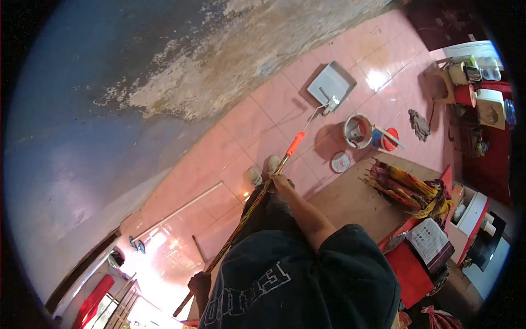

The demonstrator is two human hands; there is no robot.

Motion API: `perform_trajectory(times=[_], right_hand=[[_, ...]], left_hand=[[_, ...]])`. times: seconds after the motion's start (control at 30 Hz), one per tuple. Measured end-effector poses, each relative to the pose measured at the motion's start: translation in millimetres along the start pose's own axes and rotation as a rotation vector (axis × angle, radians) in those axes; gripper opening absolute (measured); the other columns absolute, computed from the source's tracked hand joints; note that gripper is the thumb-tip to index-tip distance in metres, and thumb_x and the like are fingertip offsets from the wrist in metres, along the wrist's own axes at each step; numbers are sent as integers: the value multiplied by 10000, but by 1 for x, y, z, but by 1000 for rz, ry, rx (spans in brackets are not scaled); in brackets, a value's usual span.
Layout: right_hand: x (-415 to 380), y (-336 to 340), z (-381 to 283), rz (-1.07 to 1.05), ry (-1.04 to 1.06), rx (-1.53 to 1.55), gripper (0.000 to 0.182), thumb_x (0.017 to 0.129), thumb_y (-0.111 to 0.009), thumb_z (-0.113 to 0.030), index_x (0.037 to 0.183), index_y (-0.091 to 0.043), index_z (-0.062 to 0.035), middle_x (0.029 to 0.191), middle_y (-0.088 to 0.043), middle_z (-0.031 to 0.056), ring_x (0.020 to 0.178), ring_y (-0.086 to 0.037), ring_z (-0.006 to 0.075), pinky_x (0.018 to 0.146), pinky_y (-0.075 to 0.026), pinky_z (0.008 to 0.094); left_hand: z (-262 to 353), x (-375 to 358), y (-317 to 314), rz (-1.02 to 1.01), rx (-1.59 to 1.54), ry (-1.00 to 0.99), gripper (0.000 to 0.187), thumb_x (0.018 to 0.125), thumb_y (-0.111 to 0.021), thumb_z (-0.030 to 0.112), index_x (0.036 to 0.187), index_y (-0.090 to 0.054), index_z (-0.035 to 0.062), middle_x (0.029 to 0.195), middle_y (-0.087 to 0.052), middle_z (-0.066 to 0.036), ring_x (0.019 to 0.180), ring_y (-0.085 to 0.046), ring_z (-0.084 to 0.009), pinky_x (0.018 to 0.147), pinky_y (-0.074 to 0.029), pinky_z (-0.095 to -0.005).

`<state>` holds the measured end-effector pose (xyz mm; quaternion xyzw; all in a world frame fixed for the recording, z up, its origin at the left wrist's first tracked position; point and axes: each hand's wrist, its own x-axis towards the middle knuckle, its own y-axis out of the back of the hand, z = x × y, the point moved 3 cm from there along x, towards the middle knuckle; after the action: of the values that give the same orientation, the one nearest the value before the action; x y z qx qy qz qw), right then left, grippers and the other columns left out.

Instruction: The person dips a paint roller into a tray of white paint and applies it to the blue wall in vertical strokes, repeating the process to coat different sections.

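A long pole (241,223) with a twisted gold-and-dark pattern runs diagonally across my body. My right hand (280,182) is wrapped round its upper part, just below the orange handle (296,143) of a paint roller. Lower down, near the pole's bottom end, my left hand (200,284) is closed round it too. The white roller head (331,105) rests at the near edge of a grey paint tray (341,78) on the floor. Paint in the tray is hard to make out.
A bucket (358,131), a small red-and-blue pail (387,139) with a stick across it, and a round lid (340,162) stand right of the tray. The wall (219,66) has peeling paint. A colourful cloth (405,189) lies on a wooden board. Another pole (181,211) lies left.
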<state>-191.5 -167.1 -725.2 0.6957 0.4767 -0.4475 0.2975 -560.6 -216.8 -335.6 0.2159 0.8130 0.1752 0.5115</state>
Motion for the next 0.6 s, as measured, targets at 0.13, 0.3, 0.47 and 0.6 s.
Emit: perform_trajectory(times=[0.13,0.3,0.47,0.6], right_hand=[[-18,-1,-16,6,-21,-10,234,886,-562,-185,1066,-569,-35,729,-599,82,641,-626,239,525,-553,418],[-8,11,-8,-78,-5,-36,220,899,-543,-191,1063,-571,-47,725,-603,78,601,-618,221,494,-546,385],[-7,13,-7,13,-53,-92,226,894,-553,-209,1017,-592,-24,716,-613,71,584,-603,177,466,-484,324],[-32,11,-23,73,61,-185,231,888,-552,-217,1005,-595,-23,712,-611,80,589,-605,187,473,-487,316]], left_hand=[[59,25,58,-6,9,3,338,777,-662,458,754,-689,122,686,-667,-129,661,-668,-332,604,-529,-434],[50,-9,32,1,-19,-14,339,779,-660,459,756,-688,121,687,-666,-132,661,-667,-335,602,-527,-436],[29,-43,5,14,-52,-21,341,782,-659,459,758,-687,120,687,-665,-136,661,-666,-338,601,-525,-438],[11,-66,-8,28,-72,-22,343,783,-658,460,760,-686,119,688,-664,-139,661,-665,-341,600,-523,-439]])
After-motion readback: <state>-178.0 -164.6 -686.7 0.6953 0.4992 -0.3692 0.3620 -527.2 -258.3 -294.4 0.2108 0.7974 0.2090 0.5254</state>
